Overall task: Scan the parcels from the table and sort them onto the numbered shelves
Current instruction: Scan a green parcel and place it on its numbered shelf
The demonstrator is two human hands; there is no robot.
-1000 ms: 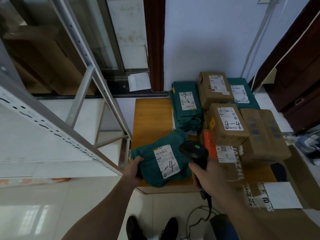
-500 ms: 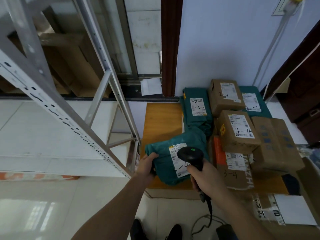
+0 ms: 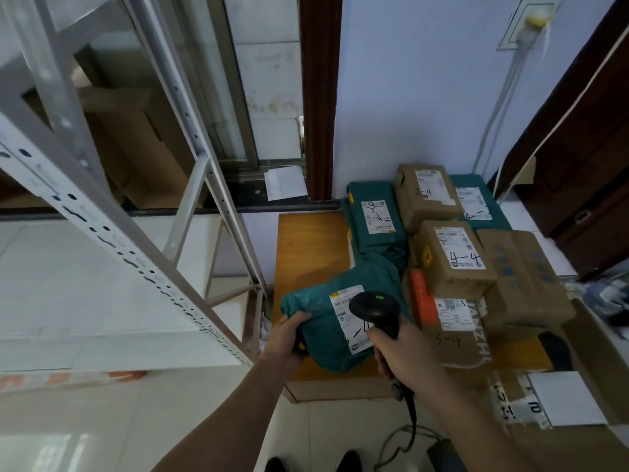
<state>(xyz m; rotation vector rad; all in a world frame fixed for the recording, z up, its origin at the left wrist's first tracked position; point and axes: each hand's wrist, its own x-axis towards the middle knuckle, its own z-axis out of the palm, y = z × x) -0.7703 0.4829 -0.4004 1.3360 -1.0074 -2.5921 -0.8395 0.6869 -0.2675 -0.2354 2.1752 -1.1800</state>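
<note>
- The teal parcel [image 3: 323,321] is a soft plastic mailer, wrinkled and bulging, with a white shipping label on its top face; a handwritten number is on the label, partly hidden by the scanner head.
- It lies at the front left of the wooden bench [image 3: 306,247], its near end jutting slightly past the bench's front edge.
- The left hand [image 3: 286,338] grips the parcel's left end, thumb on top and fingers curled under it.
- The right hand [image 3: 405,352] has its grip clamped round the handle of the black scanner [image 3: 376,310], whose head, with a green light on its back, hangs just above the label; its cable trails down to the floor.
- The right half of the bench is crowded: a second teal mailer [image 3: 374,219] lies behind the held one, a cardboard box marked 4-4 [image 3: 452,257] sits on other boxes, and a box marked 3-4 [image 3: 449,332] lies just beside the right hand.
- The back left of the bench is bare wood.
- The grey metal shelf frame [image 3: 143,253] stands just left of the bench, its upright near the bench's left edge, leaving a narrow gap.
- Pale floor tiles lie in front of the bench, with the person's dark shoes [image 3: 313,465] at the bottom edge.
</note>
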